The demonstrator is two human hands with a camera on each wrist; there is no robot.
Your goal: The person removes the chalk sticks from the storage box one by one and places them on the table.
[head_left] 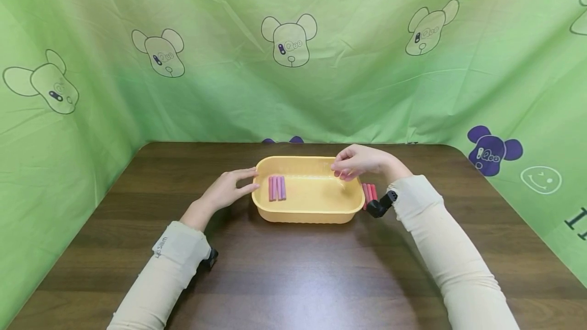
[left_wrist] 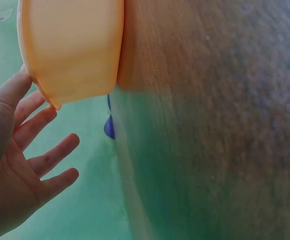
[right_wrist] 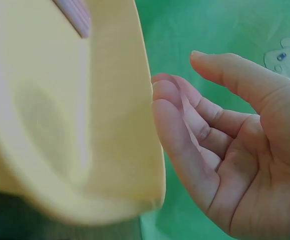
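A yellow plastic basin (head_left: 310,217) stands on the wooden table. Inside it, near the left end, several pink and purple sticks (head_left: 277,188) lie side by side. My left hand (head_left: 227,189) is at the basin's left end, thumb and fingertips touching the rim; in the left wrist view its other fingers (left_wrist: 60,156) spread loosely below the basin's corner. Above the basin's right end hovers my right hand (head_left: 359,161). In the right wrist view that hand's thumb (right_wrist: 224,67) stands apart from its loosely bent fingers, and nothing lies between them.
Red and pink sticks (head_left: 369,192) lie on the table (head_left: 293,264) just right of the basin, partly hidden by the basin and the right wrist's black camera (head_left: 382,204). A green printed cloth (head_left: 220,101) hangs behind the table and at both sides.
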